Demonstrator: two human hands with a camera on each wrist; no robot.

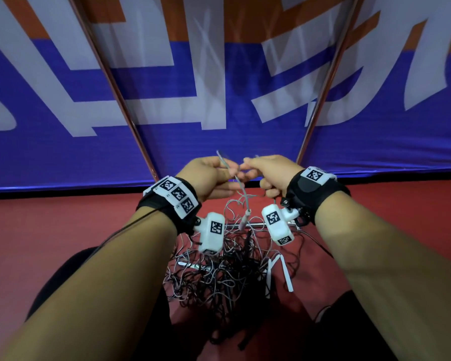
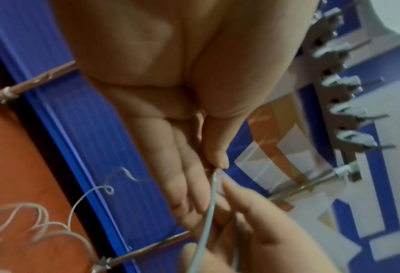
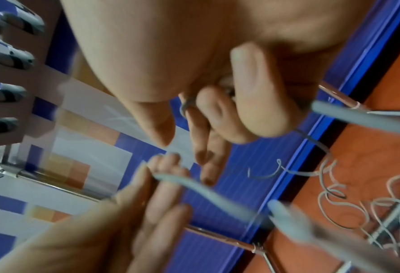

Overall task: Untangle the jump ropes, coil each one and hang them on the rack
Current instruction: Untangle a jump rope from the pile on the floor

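Both forearms reach over the rope tangle point(image 1: 219, 272) on the red floor. One grey rope point(image 1: 241, 191) is pinched by the left hand point(image 1: 208, 178) and the right hand point(image 1: 271, 175), fingers curled. Slack should be drawn out gently, loop by loop, toward the rack point(image 2: 334, 103).

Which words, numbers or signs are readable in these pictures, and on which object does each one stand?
No text can be read.
Banner: big white strokes of characters on blue and orange, cropped and tilted, not legible.
Wrist bands and wrist camera housings: black-and-white square marker codes, patterns only, no letters or numbers.
Jump ropes: no label visible.
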